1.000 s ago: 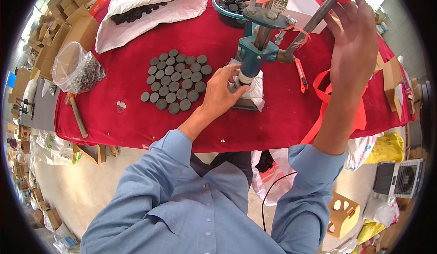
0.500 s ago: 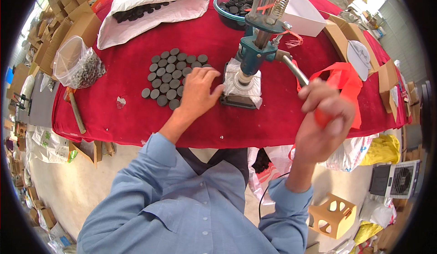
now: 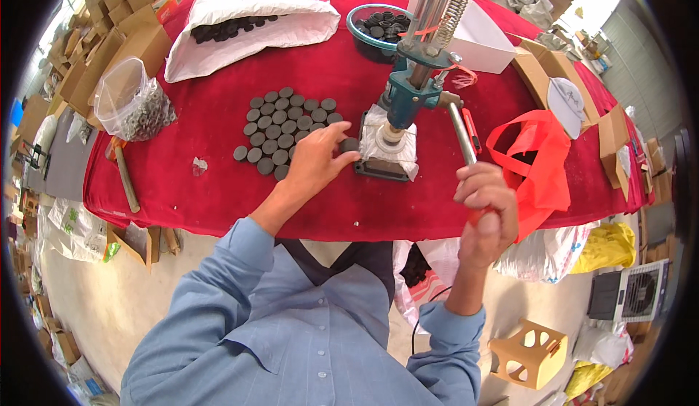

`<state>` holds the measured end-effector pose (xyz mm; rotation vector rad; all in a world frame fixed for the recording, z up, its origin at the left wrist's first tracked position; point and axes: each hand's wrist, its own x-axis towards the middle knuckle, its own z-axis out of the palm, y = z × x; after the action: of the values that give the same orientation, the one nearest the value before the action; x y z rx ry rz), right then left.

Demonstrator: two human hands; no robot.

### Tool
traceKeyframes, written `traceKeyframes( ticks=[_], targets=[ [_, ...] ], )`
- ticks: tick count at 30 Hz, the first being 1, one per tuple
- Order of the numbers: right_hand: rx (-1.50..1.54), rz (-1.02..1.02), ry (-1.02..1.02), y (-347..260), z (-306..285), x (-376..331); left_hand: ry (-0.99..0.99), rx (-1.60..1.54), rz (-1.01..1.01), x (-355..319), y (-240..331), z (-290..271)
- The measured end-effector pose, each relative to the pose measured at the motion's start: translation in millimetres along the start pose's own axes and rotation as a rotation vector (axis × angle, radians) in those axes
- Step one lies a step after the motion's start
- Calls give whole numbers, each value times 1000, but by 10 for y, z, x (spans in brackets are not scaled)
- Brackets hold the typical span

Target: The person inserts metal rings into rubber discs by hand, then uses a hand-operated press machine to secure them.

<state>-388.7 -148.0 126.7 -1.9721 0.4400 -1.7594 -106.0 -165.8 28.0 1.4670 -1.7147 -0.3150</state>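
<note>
My left hand [image 3: 314, 162] is beside the press base, its thumb and fingers closed around the edges of a black round cap [image 3: 349, 144]. Just left of it, several matching dark caps [image 3: 270, 131] lie flat in a loose group on the red cloth. My right hand [image 3: 486, 220] grips the red-ended lever [image 3: 461, 135] of a green hand press [image 3: 405, 94]. The press has a metal column and a spring, and its ram [image 3: 393, 135] reaches down onto a base wrapped in white plastic [image 3: 403, 155]. What lies under the ram is hidden.
Behind stand a white sack [image 3: 255, 31] of black caps and a teal-rimmed bowl [image 3: 362, 36] of black parts. A clear tub [image 3: 120, 100] of metal parts and a hammer [image 3: 125, 176] lie left. To the right are a red bag [image 3: 546, 162], a cutter knife [image 3: 472, 129] and a cap [image 3: 566, 104].
My right hand and the lever have swung left, closer to the press. A black cap now shows between my left thumb and fingers, where none was visible before.
</note>
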Motion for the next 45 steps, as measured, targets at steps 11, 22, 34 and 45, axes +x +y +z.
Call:
traceKeyframes(
  ticks=[11,22,34,45],
  targets=[
    [-29,389,66,-32,34,1404,30,-94,73,459,259,557],
    [13,-2,106,17,149,294,47,231,176,369,-252,117],
    [16,10,11,101,-5,117,1,92,57,288,-394,102],
    [83,425,85,-16,25,1269,49,-127,133,470,233,453]
  ],
)
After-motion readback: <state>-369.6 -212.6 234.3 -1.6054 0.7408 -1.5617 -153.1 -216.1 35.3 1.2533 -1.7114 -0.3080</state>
